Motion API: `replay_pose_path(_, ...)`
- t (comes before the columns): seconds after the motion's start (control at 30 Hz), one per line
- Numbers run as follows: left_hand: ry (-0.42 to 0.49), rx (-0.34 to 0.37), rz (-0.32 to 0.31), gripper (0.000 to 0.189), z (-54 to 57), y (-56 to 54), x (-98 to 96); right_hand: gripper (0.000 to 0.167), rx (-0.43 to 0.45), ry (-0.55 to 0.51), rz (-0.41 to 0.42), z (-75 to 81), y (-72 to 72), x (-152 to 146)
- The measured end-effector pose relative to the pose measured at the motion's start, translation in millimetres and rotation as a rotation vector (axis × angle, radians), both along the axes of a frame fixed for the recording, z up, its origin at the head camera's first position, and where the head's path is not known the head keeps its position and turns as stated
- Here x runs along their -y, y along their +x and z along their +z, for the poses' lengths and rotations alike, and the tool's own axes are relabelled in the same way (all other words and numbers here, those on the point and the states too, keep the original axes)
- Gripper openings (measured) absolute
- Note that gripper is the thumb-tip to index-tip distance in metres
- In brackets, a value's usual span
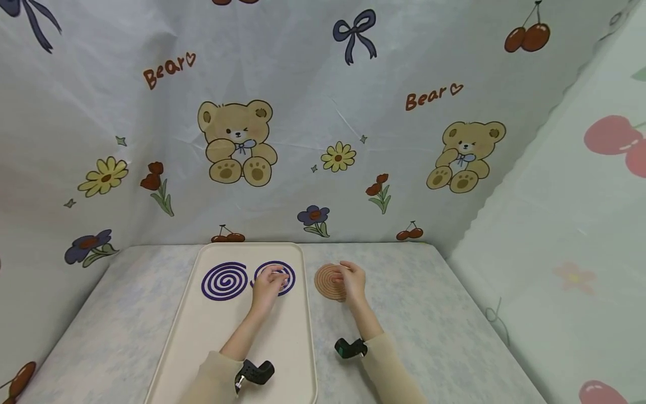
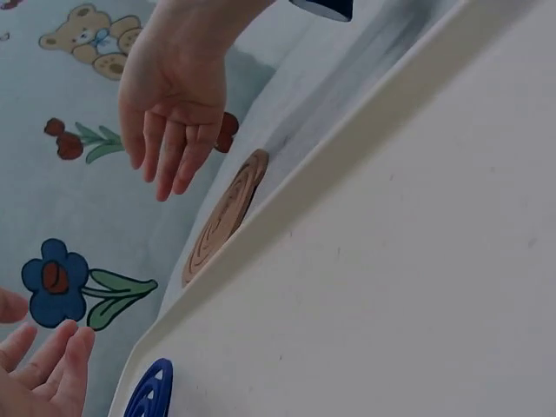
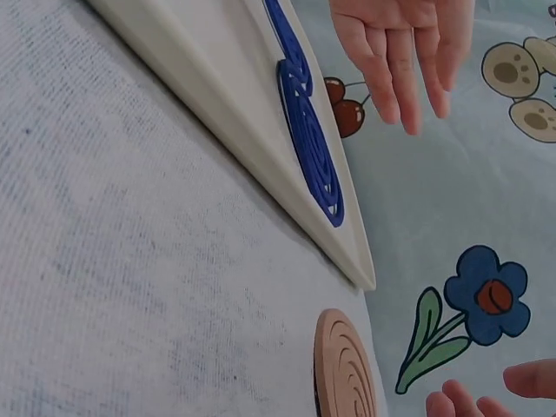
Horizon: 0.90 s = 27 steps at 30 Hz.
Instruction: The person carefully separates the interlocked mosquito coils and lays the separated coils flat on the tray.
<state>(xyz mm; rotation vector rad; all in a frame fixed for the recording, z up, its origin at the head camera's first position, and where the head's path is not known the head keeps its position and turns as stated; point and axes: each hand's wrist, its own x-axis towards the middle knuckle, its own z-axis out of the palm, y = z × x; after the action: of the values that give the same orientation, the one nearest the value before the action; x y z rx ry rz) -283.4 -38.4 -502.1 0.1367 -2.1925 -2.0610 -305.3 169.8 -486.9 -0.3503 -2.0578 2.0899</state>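
A cream tray [image 1: 222, 336] lies on the table with two blue spiral coils, like mosquito coils, at its far end. The left blue coil [image 1: 224, 281] shows whole; the right blue coil [image 1: 291, 278] is partly covered by my left hand [image 1: 269, 287], which hovers over it holding nothing, fingers relaxed. Beyond the tray's right rim, a brown coil [image 1: 327, 282], tightly wound into a disc, lies flat on the table. My right hand [image 1: 355, 282] is raised by its right edge, overlapping it in the head view. Loosely bent, its fingers [image 3: 460, 401] hold nothing.
A pale mottled tabletop [image 1: 404, 320] extends on both sides of the tray. Behind it hangs a curtain [image 1: 303, 84] printed with bears and flowers, and another white curtain [image 1: 555, 224] stands along the right. Black wrist cameras [image 1: 257, 372] sit by both sleeves.
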Motion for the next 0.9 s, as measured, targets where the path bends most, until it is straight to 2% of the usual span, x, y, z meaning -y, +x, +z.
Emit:
replay_pose_path(0.13, -0.056, -0.036, -0.098, 0.037, -5.2, -0.9, -18.4, 0.028, 0.001, 0.020, -0.064, -9.4, -1.0, -7)
replay_pose_path(0.23, -0.028, -0.059, -0.167, 0.041, -9.2, -2.4, -28.4, 0.029, 0.004, 0.017, -0.083, -14.6, -1.1, -11)
replay_pose_path(0.3, 0.005, -0.047, -0.207, 0.043, -10.7, -2.5, -34.5, 0.030, 0.001, 0.017, -0.095, -17.7, -0.9, -14)
replay_pose_path(0.57, 0.018, 0.030, -0.400, 0.055, -21.1, -7.9, -56.3, 0.032, -0.016, 0.055, -0.127, -23.2, -0.9, -26)
replay_pose_path(0.67, 0.028, 0.053, -0.427, 0.059, -24.6, -11.0, -63.5, 0.033, -0.010, 0.087, -0.135, -21.8, -1.1, -29)
replay_pose_path(0.77, 0.014, 0.054, -0.410, 0.060, -28.3, -14.1, -70.7, 0.035, 0.014, 0.142, -0.144, -21.3, -1.5, -30)
replay_pose_path(0.9, -0.022, 0.022, -0.392, 0.063, -33.4, -16.8, -80.8, 0.039, 0.058, 0.209, -0.139, -25.3, -2.6, -32)
